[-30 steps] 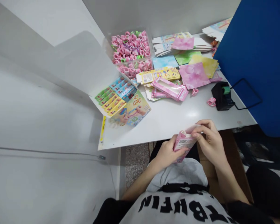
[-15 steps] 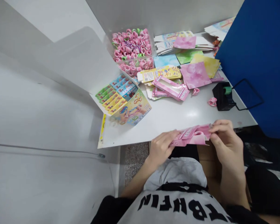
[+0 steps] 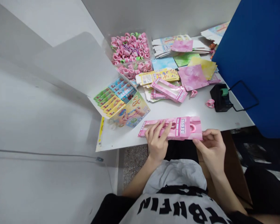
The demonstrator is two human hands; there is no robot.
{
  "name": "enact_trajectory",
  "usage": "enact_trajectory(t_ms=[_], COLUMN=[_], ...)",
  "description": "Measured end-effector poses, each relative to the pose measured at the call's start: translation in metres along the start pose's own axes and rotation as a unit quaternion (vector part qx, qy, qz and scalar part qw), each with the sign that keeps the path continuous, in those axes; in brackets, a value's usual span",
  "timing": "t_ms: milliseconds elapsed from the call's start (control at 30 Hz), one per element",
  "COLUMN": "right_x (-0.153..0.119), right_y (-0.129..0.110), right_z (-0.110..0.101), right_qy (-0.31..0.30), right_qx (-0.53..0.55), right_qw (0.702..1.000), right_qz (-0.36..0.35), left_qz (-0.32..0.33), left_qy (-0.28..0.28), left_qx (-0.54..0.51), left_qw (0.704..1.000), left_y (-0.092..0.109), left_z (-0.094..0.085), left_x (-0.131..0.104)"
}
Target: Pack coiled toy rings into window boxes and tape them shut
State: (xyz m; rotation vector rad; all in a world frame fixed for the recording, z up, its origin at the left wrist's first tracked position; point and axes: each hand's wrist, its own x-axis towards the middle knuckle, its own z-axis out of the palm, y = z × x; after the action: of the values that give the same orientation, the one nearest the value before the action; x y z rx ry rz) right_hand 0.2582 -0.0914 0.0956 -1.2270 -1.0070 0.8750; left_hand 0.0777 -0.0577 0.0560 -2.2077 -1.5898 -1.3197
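A flat pink window box (image 3: pixel 177 132) lies over the table's front edge, printed side up. My left hand (image 3: pixel 156 140) wraps round its left half, fingers across the window. From the box's right end sticks a pink card (image 3: pixel 198 120), with a pink ring-shaped piece (image 3: pixel 193 128) on it, partly inside the box. My right hand (image 3: pixel 211 149) pinches the card's right edge between thumb and fingers. Inside the window another part of a pink piece shows, half covered by my left fingers.
A clear bin (image 3: pixel 135 63) of pink and green ring pieces stands at the back left. Before it is an open display carton (image 3: pixel 133 113) with several small boxes. Flat boxes (image 3: pixel 158 76) and coloured cards (image 3: pixel 192 77) lie behind my hands. A black tape dispenser (image 3: pixel 220 99) stands right.
The pink box has turned its printed face upward and shifted left, over the table edge. Both hands moved with it, the right one leftward and slightly down.
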Motion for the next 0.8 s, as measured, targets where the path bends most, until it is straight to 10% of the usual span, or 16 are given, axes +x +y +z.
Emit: enact_trajectory(t_ms=[567, 800], right_x=[0.011, 0.008], right_y=[0.018, 0.009], right_z=[0.02, 0.014], right_qy=[0.037, 0.015], right_qx=[0.031, 0.01], right_qw=[0.995, 1.0], right_qz=[0.089, 0.012], left_qz=[0.008, 0.02], left_qy=[0.024, -0.05], left_qx=[0.022, 0.001], left_qw=[0.999, 0.999], left_y=[-0.024, -0.025], left_z=[0.018, 0.015], left_x=[0.004, 0.009])
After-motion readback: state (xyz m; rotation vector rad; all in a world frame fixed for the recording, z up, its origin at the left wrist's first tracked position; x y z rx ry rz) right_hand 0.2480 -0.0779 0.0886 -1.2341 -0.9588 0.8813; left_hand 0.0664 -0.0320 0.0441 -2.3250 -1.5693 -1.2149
